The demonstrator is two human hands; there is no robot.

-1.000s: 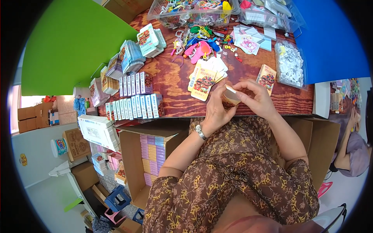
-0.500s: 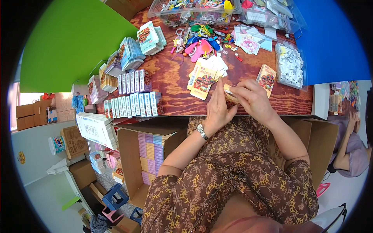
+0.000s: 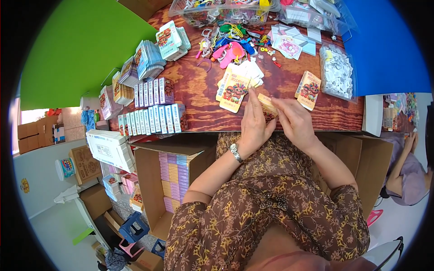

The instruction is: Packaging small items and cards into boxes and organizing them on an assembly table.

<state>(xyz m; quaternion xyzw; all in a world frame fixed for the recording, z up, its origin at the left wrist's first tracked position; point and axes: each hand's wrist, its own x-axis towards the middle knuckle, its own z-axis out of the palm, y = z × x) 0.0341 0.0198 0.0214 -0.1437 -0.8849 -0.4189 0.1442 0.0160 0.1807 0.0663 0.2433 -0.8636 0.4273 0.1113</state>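
Note:
Between my two hands, over the table's near edge, stands a small yellow card box [image 3: 267,105]. My left hand [image 3: 254,123] presses its left side with fingers straight and together. From the other side my right hand [image 3: 294,120] closes on it, fingertips at the upper right edge. Most of the box's front is hidden by my fingers. Just beyond my left fingertips lie flat yellow printed cartons [image 3: 234,94] with cartoon figures, next to white slips [image 3: 252,72]. To the right of my right hand rests a small stack of similar yellow cartons [image 3: 309,90].
Two rows of filled boxes [image 3: 153,118] stand at left, with stacked flat cartons [image 3: 149,61] behind. Small colourful trinkets [image 3: 232,49] are heaped at the far middle. A clear tray of white pieces [image 3: 337,72] sits right. An open cardboard box [image 3: 147,189] stands below the table edge.
My right hand's fingers have gone from pinching at the box's top to lying straighter along its right side. The box remains between both hands.

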